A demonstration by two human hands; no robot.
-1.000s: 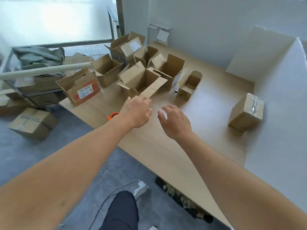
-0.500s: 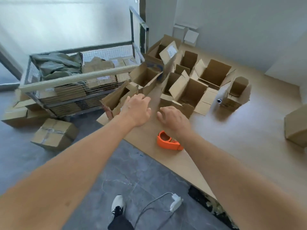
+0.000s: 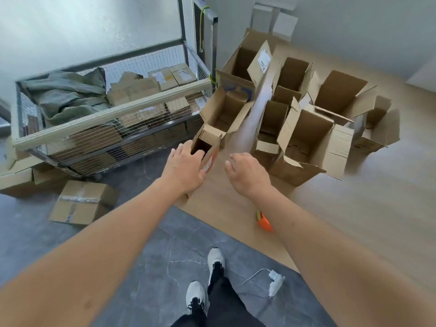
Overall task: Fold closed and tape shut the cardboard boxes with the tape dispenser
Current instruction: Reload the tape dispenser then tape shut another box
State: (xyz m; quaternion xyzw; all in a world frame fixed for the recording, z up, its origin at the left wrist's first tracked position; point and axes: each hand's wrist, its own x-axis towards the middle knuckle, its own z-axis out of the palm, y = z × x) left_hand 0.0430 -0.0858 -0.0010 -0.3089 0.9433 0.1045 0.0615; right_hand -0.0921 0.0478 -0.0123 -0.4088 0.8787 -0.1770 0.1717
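Starting at far left, a taped box (image 3: 80, 204) lies on the grey floor, w/ a wire cart (image 3: 111, 128) of cardboard behind it. Next, the left hand (image 3: 185, 165) grips the near wall of a small open box (image 3: 207, 147) at the table (image 3: 354, 220) corner, fingers curled over the rim and inside. The right hand (image 3: 247, 175) hovers just beside that box, fingers loosely bent, holding nothing. Under the right forearm, an orange tape dispenser (image 3: 265, 223) lies near the table edge, partly hidden. More open boxes (image 3: 304, 138), flaps up, stand in a group further right.
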